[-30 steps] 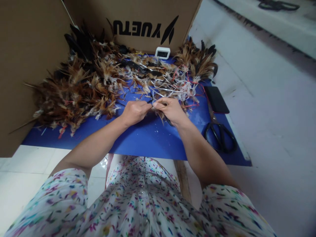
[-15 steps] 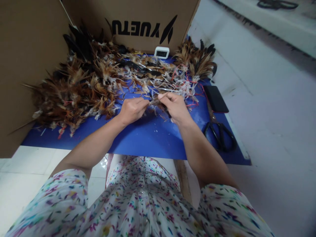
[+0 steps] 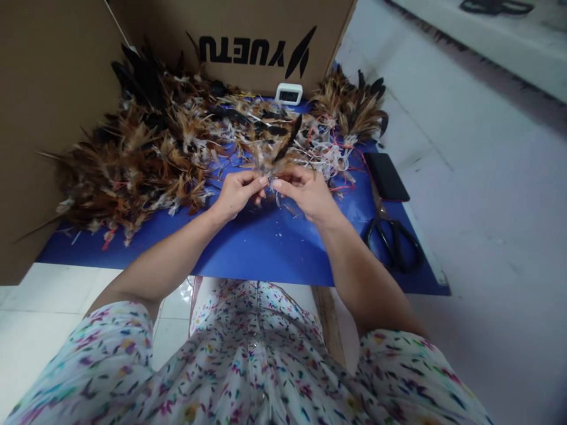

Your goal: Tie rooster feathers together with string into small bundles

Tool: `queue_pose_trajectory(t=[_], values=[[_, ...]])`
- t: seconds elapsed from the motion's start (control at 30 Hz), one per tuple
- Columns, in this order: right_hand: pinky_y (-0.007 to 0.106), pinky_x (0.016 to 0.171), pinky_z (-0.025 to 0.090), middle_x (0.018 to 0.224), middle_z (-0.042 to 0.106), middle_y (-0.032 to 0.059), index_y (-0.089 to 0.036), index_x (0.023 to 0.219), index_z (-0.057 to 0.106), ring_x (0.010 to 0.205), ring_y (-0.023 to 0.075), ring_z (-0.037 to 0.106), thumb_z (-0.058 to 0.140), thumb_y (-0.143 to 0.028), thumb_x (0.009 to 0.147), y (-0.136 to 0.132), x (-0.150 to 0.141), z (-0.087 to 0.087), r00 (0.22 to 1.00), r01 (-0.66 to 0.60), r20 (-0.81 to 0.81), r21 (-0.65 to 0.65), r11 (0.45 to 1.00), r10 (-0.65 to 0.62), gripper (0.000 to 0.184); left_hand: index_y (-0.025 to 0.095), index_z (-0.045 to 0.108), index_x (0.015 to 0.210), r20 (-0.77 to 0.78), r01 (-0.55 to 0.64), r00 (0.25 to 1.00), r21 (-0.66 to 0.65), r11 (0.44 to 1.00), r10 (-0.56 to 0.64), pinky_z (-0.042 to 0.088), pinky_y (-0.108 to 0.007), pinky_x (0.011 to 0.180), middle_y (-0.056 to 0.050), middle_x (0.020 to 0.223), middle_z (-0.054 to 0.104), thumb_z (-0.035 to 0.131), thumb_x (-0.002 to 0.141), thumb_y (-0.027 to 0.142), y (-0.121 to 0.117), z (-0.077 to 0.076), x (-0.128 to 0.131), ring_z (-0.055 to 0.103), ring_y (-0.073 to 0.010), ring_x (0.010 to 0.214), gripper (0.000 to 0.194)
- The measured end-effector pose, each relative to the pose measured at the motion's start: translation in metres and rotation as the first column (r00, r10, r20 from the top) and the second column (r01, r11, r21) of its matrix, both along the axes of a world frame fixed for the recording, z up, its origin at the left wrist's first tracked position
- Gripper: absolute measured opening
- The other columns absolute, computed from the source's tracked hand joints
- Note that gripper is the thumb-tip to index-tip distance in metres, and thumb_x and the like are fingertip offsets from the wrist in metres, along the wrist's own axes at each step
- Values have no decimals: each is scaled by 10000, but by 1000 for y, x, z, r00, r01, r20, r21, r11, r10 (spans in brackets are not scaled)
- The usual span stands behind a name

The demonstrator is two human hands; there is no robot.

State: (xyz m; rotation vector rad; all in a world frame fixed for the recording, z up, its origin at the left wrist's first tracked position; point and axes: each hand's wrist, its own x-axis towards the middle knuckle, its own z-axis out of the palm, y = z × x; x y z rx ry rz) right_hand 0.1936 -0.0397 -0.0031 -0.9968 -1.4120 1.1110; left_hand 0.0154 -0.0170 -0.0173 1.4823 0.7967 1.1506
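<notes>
1. We find the small, loose bundle of brown and black feathers [image 3: 275, 154] held up above the near-middle of the blue table [image 3: 266, 251], tips pointing away from the body.
2. Left hand [image 3: 238, 192]: fingers pinched at the bundle's pale base. Right hand [image 3: 308, 192]: thumb and fingers closed on the same base, opposite side. What lies between the thumbs is too small to tell.
3. We'd let one pinch carry the bundle while the other adjusts; loosening both would likely scatter it.
4. We'd press the base only, sparing the vanes.
5. We'd work clear of the tangled white strips [image 3: 331, 160] just behind; they could snag.
</notes>
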Motion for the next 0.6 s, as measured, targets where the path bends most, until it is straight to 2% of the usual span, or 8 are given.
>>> queue_pose_trajectory(t=[0.13, 0.3, 0.43, 0.6], values=[[266, 570, 436, 644, 598, -27, -189, 727, 637, 576, 97, 499, 841, -603, 626, -2, 4, 3, 997, -59, 36, -53, 997, 61, 472, 128, 635, 614, -13, 149, 989, -73, 986, -150, 420, -168, 444, 9, 538, 616, 805, 699, 575, -6, 5, 0, 529, -47, 418, 486], [267, 530, 404, 614, 601, -17, -178, 660, 622, 550, 98, 495, 844, -538, 648, -5, 7, 5, 975, -220, -4, -136, 966, 221, 423, 121, 635, 612, -38, 291, 954, -114, 950, -297, 425, -174, 454, -2, 544, 626, 816, 677, 587, -9, 8, -1, 540, -52, 430, 504], [270, 535, 409, 641, 640, -1, -180, 668, 647, 569, 108, 511, 814, -533, 679, -6, 6, 6, 967, -248, 23, -143, 958, 254, 390, 118, 629, 605, -63, 315, 945, -103, 944, -322, 419, -174, 453, -7, 544, 623, 805, 695, 585, -8, 7, -2, 546, -54, 434, 508], [268, 530, 403, 658, 655, -11, -198, 763, 680, 562, 108, 515, 774, -517, 742, -7, 5, 9, 964, -249, 75, -66, 966, 254, 333, 112, 628, 630, -114, 296, 946, -79, 952, -304, 432, -180, 451, -15, 561, 626, 780, 707, 617, -7, 4, -2, 553, -60, 438, 533]])
